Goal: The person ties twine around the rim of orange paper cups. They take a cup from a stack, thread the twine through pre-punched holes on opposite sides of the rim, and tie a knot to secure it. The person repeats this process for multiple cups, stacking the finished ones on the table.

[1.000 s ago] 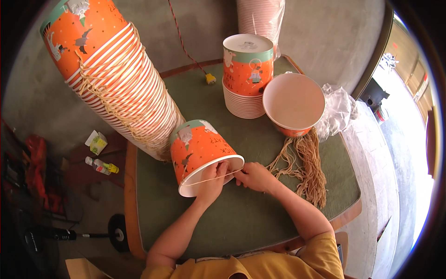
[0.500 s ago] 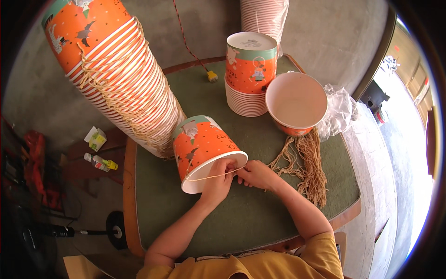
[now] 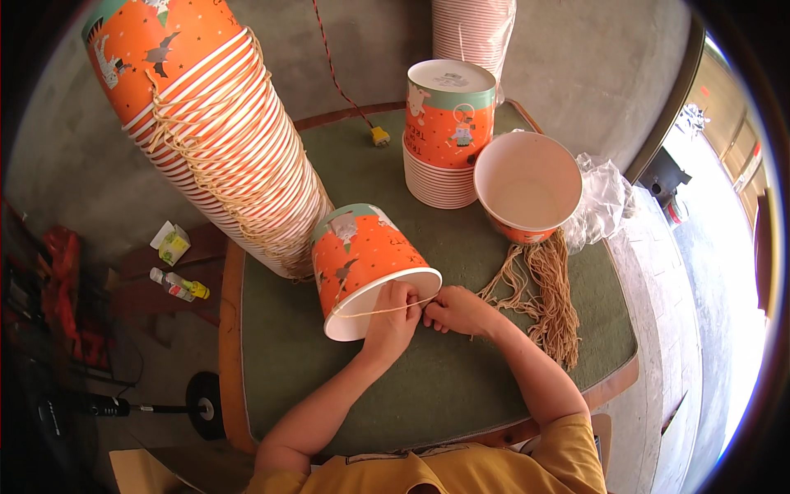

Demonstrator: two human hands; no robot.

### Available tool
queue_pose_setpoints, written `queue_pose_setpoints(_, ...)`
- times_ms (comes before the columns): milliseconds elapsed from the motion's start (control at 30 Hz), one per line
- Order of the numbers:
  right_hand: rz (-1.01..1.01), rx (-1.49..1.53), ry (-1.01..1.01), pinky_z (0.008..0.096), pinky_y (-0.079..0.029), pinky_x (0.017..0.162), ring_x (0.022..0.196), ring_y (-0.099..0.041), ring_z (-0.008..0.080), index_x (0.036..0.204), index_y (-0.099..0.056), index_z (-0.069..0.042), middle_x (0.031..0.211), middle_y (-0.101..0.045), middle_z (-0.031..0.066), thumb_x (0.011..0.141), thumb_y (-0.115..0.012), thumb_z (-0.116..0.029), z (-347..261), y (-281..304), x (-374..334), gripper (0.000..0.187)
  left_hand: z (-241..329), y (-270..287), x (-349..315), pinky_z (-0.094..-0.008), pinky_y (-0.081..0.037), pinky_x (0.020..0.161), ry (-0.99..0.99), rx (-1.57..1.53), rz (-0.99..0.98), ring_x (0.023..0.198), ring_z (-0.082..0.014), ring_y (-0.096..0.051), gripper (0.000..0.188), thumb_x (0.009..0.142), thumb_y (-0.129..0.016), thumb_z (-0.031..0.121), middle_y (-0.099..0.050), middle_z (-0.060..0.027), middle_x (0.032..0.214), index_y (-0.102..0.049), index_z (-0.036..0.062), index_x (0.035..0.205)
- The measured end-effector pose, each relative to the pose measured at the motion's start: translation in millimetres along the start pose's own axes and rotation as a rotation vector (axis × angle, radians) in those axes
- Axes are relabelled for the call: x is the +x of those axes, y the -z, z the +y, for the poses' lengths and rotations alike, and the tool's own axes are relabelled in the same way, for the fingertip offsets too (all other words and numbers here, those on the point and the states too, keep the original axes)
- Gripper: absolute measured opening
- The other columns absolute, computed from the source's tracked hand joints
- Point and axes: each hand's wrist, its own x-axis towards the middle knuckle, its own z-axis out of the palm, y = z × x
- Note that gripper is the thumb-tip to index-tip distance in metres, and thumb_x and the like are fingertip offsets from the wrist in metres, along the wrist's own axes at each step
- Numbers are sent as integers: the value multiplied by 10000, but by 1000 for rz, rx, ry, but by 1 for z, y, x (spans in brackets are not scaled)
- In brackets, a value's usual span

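An orange paper bucket (image 3: 362, 247) with a green base band lies tilted, its white-rimmed mouth toward me. My left hand (image 3: 392, 319) reaches into that mouth with fingers bent together; their tips are hidden inside. A thin tan string (image 3: 362, 314) runs from the rim's left side across the mouth, passing over my left fingers, to the right side. There my right hand (image 3: 457, 312) is closed on the string, just outside the rim.
A tall leaning stack of stringed buckets (image 3: 239, 156) stands left. Behind are an upside-down bucket stack (image 3: 448, 123), an upright bucket (image 3: 527, 185) and clear plastic (image 3: 605, 202). Tan cords (image 3: 545, 305) hang below that bucket onto the green tabletop (image 3: 329, 395). A yellow plug (image 3: 379, 136) lies at the back.
My right hand has shifted slightly to the right, with its fingers curled more. The bucket and my left hand stay nearly in place; the whole view has moved a little.
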Motion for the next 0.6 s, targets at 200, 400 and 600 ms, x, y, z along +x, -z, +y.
queue_pose_setpoints(200, -17, -1, 41, 342, -559, 701, 733, -698, 203, 907, -653, 0, 793, -708, 89, 911, -512, -212, 5, -1, 0, 255, 3, 1, -3, -451, -462, 719, 106, -52, 54, 829, -345, -566, 135, 930, -550, -20, -545, -184, 926, -460, -4, 1029)
queue_pose_setpoints(400, -65, -66, 40, 311, -559, 723, 755, -670, 165, 969, -656, 11, 851, -693, 72, 942, -514, -209, 1, 1, -1, 263, 2, 2, -6, -446, -457, 749, 59, 79, 47, 842, -347, -550, 99, 949, -518, -15, -530, -187, 948, -455, -1, 1024)
queue_pose_setpoints(600, -76, -95, 77, 320, -556, 730, 752, -652, 180, 1028, -640, -1, 865, -680, 81, 1000, -458, -287, 4, 0, 0, 340, 1, 6, -4, -402, -471, 735, 114, -162, -19, 843, -295, -544, 52, 989, -497, 23, -527, -162, 943, -449, 10, 1004)
